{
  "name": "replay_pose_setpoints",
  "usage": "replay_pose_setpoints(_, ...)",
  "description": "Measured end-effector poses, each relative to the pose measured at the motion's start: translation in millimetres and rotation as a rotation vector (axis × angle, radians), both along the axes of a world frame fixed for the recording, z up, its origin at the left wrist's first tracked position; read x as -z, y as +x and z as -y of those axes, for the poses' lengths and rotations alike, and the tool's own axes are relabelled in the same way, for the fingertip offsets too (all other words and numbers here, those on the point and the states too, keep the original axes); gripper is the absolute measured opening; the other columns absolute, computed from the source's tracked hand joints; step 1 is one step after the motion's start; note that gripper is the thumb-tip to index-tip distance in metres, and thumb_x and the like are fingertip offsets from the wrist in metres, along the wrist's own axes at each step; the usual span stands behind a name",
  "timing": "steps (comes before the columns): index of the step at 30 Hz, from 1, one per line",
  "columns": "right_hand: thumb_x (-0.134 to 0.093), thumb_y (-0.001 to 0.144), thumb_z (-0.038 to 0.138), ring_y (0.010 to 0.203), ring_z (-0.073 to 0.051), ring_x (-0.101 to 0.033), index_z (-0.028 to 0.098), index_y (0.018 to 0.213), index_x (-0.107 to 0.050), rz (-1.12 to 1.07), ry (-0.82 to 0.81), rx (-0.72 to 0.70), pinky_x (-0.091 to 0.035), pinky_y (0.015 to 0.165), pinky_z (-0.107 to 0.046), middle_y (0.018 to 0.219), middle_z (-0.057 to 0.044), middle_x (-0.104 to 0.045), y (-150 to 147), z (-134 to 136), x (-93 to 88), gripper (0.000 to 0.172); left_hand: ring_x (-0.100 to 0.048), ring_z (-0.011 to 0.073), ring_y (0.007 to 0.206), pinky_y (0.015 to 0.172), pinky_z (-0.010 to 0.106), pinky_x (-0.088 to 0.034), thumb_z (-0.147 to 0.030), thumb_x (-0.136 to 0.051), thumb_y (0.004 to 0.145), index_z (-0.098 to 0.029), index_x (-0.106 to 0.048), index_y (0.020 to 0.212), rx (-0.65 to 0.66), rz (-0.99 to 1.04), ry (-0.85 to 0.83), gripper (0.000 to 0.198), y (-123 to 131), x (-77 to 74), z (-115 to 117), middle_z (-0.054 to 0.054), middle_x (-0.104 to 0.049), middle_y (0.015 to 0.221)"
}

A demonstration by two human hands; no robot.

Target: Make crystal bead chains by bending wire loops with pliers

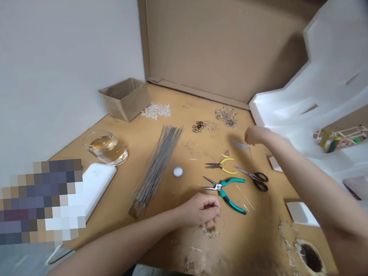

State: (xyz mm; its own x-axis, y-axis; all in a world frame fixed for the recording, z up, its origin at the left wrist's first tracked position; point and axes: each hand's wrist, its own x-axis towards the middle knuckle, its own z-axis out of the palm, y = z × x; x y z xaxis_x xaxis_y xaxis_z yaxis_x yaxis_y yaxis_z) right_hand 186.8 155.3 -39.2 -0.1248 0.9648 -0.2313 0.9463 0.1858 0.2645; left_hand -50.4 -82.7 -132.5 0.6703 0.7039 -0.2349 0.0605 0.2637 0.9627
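My left hand (206, 208) is over the near middle of the table, its fingers curled in a pinch. Just below the fingertips is a small string of clear beads (212, 233); whether the fingers grip it is unclear. My right hand (255, 135) reaches to the right side, fingers bent down and mostly hidden, beside a blurred heap of thin clear pieces (241, 145). What it holds, if anything, does not show. Between the hands lie teal-handled long-nose pliers (219, 187), yellow-handled pliers (218, 166) and black-handled scissors (256, 176).
A bundle of grey wires (159, 167) lies left of centre, near a white round cap (178, 172). Behind are clear beads (157, 110), dark rings (198, 127) and a cardboard box (126, 101). A glass of liquid (109, 149) and a white power bank (100, 181) stand left. White foam (283, 110) borders the right.
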Motion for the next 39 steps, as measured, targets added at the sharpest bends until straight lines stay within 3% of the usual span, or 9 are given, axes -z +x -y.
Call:
replay_pose_setpoints(5, -0.055, 0.087, 0.032, 0.097, -0.021, -0.06, 0.015, 0.112, -0.058, 0.15, -0.066, 0.006, -0.05, 0.082, -0.04, 0.113, -0.009, -0.06, 13, 24, 29.6, 0.03, -0.051, 0.0055, 0.048, 0.045, 0.016, -0.039, -0.025, -0.051, 0.079, -0.014, -0.053, 0.074, 0.035, -0.066, 0.086, 0.013, 4, 5.4, 1, 0.001, -0.062, 0.07)
replay_pose_setpoints(9, -0.054, 0.088, 0.033, 0.1, -0.02, -0.058, 0.015, 0.118, -0.053, 0.175, -0.037, -0.038, -0.05, 0.083, -0.041, 0.118, -0.009, -0.056, 11, 36, 48.2, 0.035, -0.056, 0.009, 0.056, 0.051, 0.018, -0.041, -0.025, -0.048, 0.082, -0.015, -0.056, 0.076, 0.01, -0.155, 0.25, 0.014, 3, 6.3, -2, 0.002, -0.063, 0.072)
replay_pose_setpoints(14, -0.055, 0.088, 0.033, 0.1, -0.02, -0.058, 0.014, 0.118, -0.054, 0.142, -0.009, -0.047, -0.05, 0.083, -0.041, 0.118, -0.01, -0.056, 9, 38, 49.2, 0.035, -0.055, 0.014, 0.071, 0.064, 0.023, -0.041, -0.02, -0.046, 0.083, -0.016, -0.057, 0.077, -0.012, -0.323, 0.768, 0.014, 0, 4.4, -5, 0.004, -0.061, 0.075)
replay_pose_setpoints(18, -0.054, 0.088, 0.034, 0.099, -0.02, -0.058, 0.016, 0.119, -0.053, 0.052, 0.015, -0.01, -0.05, 0.083, -0.041, 0.119, -0.009, -0.056, 10, 41, 43.7, 0.036, -0.056, 0.0171, 0.083, 0.076, 0.026, -0.042, -0.018, -0.042, 0.085, -0.016, -0.058, 0.083, -0.007, -0.405, 0.951, 0.017, 0, 4.3, -4, 0.007, -0.062, 0.086)
replay_pose_setpoints(24, -0.058, 0.079, 0.017, 0.104, -0.032, -0.057, 0.01, 0.086, -0.064, -0.284, 0.099, 0.066, -0.042, 0.088, -0.043, 0.097, -0.019, -0.066, 12, 47, 21.7, 0.012, -0.056, 0.0183, 0.088, 0.08, 0.028, -0.043, -0.026, -0.04, 0.09, -0.016, -0.06, 0.084, 0.021, -0.48, 1.0, 0.023, -1, -1.9, -4, 0.007, -0.063, 0.09)
replay_pose_setpoints(28, -0.054, 0.077, 0.019, 0.082, -0.022, -0.065, 0.013, 0.085, -0.061, -0.68, 0.081, 0.078, -0.049, 0.072, -0.03, 0.081, -0.011, -0.07, 2, 65, 7.8, 0.012, -0.056, 0.0196, 0.096, 0.085, 0.031, -0.044, -0.028, -0.041, 0.09, -0.016, -0.062, 0.091, -0.088, -0.421, 1.038, 0.024, -4, -6.8, -5, 0.009, -0.063, 0.098)
replay_pose_setpoints(33, -0.056, 0.075, 0.028, 0.069, -0.016, -0.065, 0.017, 0.082, -0.055, -1.176, 0.055, 0.067, -0.051, 0.06, -0.026, 0.077, -0.006, -0.069, -22, 103, 17.7, 0.013, -0.058, 0.0155, 0.086, 0.077, 0.027, -0.046, -0.023, -0.041, 0.09, -0.016, -0.061, 0.098, -0.336, -0.28, 0.92, 0.023, -9, -6.9, -10, 0.008, -0.063, 0.094)
replay_pose_setpoints(39, -0.062, 0.071, 0.04, 0.071, -0.015, -0.065, 0.02, 0.077, -0.052, -1.535, 0.073, 0.129, -0.051, 0.062, -0.027, 0.077, -0.004, -0.068, -31, 132, 32.3, 0.022, -0.058, 0.0132, 0.075, 0.065, 0.023, -0.046, -0.027, -0.048, 0.087, -0.017, -0.062, 0.094, -0.49, -0.234, 0.72, 0.018, -12, -2.3, -19, 0.005, -0.063, 0.087)
